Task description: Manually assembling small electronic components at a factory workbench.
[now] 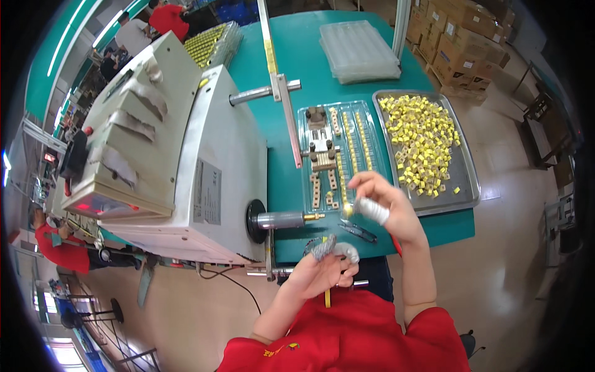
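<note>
My left hand (325,270) is half curled near the table's front edge, with grey covers on thumb and finger; nothing shows between the separated tips. Over the near end of a clear plastic tray (304,133), my right hand (393,208) has white wrapping on one digit. A small blurred yellow part (348,210) is at that digit's tip and appears held. Rows of small yellow and tan parts lie in the clear tray, beside a metal fixture (321,146) with dark knobs. Dark-handled tweezers (358,232) lie between my hands.
A white machine (217,155) fills the left, its grey spindle (282,220) ending in a brass tip. A metal tray (476,180) full of small yellow parts stands right. Behind are stacked clear trays (359,53); an upright post (271,56) rises mid-table. Cardboard boxes (462,49) stand beyond.
</note>
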The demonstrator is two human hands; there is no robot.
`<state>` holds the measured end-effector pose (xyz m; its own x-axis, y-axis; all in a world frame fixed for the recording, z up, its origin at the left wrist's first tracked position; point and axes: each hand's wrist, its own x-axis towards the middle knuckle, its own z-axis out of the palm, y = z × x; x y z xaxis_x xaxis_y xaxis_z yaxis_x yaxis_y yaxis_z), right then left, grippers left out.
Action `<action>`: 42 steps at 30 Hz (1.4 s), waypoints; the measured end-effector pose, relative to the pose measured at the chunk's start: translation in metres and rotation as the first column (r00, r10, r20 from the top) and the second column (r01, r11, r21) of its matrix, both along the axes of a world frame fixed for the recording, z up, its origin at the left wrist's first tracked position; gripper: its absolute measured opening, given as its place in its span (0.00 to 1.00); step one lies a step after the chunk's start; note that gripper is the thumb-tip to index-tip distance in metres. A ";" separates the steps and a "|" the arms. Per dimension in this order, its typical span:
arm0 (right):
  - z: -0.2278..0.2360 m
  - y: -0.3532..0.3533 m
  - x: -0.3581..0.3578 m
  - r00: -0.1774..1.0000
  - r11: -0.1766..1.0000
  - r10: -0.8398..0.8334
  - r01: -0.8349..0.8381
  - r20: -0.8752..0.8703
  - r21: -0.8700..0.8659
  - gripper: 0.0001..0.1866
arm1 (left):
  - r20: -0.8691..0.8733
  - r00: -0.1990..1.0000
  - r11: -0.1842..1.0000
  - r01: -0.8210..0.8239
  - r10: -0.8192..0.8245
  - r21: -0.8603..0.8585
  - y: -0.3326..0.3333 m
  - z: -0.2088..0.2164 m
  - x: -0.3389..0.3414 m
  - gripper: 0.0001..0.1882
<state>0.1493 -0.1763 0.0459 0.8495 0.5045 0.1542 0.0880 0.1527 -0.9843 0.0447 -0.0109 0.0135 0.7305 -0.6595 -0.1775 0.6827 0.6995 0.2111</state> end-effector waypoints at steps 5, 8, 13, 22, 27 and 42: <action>-0.008 -0.004 -0.024 0.964 0.964 0.265 -0.265 0.002 -0.037 0.07 | -0.038 0.998 0.997 -0.046 0.044 -0.068 -0.003 0.001 -0.002 0.21; -0.009 -0.001 -0.028 0.951 0.950 0.310 -0.309 0.018 -0.050 0.07 | 0.005 0.998 0.998 -0.064 0.064 -0.020 0.000 -0.003 -0.007 0.17; -0.007 0.011 -0.037 0.980 0.982 0.178 -0.171 0.088 -0.083 0.07 | -0.025 0.983 0.982 -0.185 0.184 -0.029 0.005 -0.005 -0.015 0.13; -0.012 0.027 -0.058 0.804 0.950 -0.123 0.264 0.581 -0.165 0.15 | 0.136 0.927 0.925 -0.364 0.349 0.107 0.011 0.001 -0.014 0.17; -0.014 0.030 -0.059 0.665 0.916 -0.158 0.374 0.730 -0.143 0.13 | 0.182 0.912 0.905 -0.396 0.367 0.156 0.009 0.005 -0.017 0.19; -0.039 0.040 -0.074 0.934 0.984 -0.170 0.180 0.314 -0.001 0.05 | 0.265 0.876 0.837 -0.470 0.403 0.280 0.006 0.005 -0.019 0.21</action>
<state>0.0758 -0.1364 0.0068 0.8363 0.3604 0.4132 0.4140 0.0792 -0.9068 0.0260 -0.0049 0.0188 0.9691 -0.1923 -0.1548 0.2466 0.7826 0.5716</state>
